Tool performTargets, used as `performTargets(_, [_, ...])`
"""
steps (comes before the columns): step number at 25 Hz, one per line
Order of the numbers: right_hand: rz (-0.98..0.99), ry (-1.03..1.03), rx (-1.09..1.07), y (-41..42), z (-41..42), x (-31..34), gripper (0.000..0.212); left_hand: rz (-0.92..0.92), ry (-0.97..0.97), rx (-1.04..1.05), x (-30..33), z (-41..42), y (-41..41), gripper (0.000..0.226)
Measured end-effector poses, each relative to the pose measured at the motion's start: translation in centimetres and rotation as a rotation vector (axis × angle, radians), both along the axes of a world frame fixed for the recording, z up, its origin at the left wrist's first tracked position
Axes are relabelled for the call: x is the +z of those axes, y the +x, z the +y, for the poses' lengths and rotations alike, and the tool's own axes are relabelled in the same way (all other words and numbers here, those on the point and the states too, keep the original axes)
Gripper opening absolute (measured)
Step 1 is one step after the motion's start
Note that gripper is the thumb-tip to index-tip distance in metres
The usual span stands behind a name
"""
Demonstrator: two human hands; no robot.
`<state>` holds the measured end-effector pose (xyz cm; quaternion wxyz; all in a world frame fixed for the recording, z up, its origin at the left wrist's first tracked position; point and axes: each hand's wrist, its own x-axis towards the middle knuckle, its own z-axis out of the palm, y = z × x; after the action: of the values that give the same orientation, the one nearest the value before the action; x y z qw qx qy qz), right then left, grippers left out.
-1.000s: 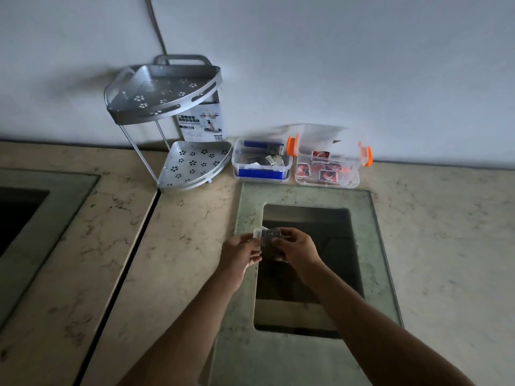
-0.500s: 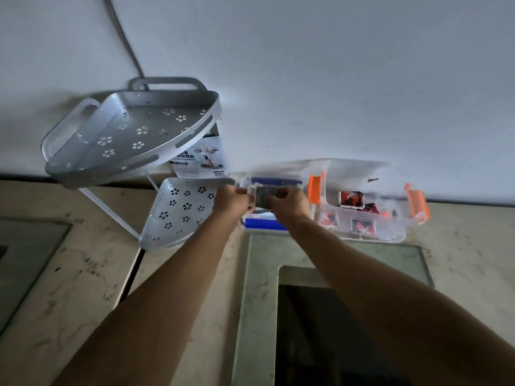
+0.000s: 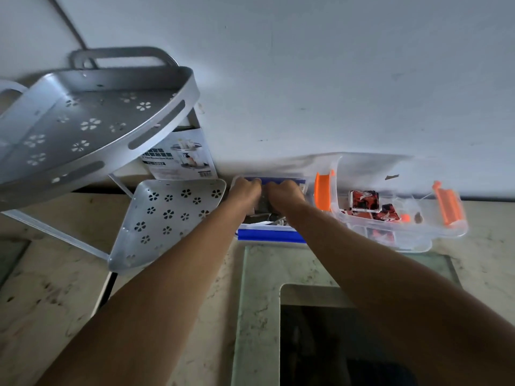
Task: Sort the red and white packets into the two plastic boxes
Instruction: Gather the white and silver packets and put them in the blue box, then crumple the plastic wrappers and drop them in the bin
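Observation:
A clear plastic box with blue clips [image 3: 271, 235] stands against the wall and holds whitish-grey packets. To its right is a clear box with orange clips [image 3: 443, 234], its lid up, holding red packets [image 3: 363, 200]. My left hand [image 3: 245, 190] and my right hand [image 3: 284, 192] are side by side inside the blue-clipped box. Both pinch a whitish-grey packet [image 3: 263, 205] between them, low over the packets lying there. My fingertips are hidden behind my knuckles.
A two-tier perforated metal corner rack [image 3: 170, 215] stands left of the boxes, with its printed card [image 3: 178, 157] against the wall. A glass panel [image 3: 259, 288] with a dark opening [image 3: 328, 344] is set into the marble counter [image 3: 50, 291] under my arms.
Both hands carried the packet from above the glass panel forward to the blue-clipped box and lowered it inside. The camera moved closer to the wall.

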<state>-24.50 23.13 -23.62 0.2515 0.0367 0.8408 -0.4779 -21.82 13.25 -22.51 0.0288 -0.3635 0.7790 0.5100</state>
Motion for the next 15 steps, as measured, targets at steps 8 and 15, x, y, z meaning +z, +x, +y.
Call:
performTargets(8, [0.138, 0.101, 0.215, 6.1, 5.1, 8.7, 0.032, -0.007, -0.15, -0.079, 8.5, 3.5, 7.0, 0.042])
performTargets(15, [0.243, 0.086, 0.179, 19.0, 17.3, 12.2, 0.025, 0.002, -0.209, -0.263, 13.6, 12.6, 18.8, 0.043])
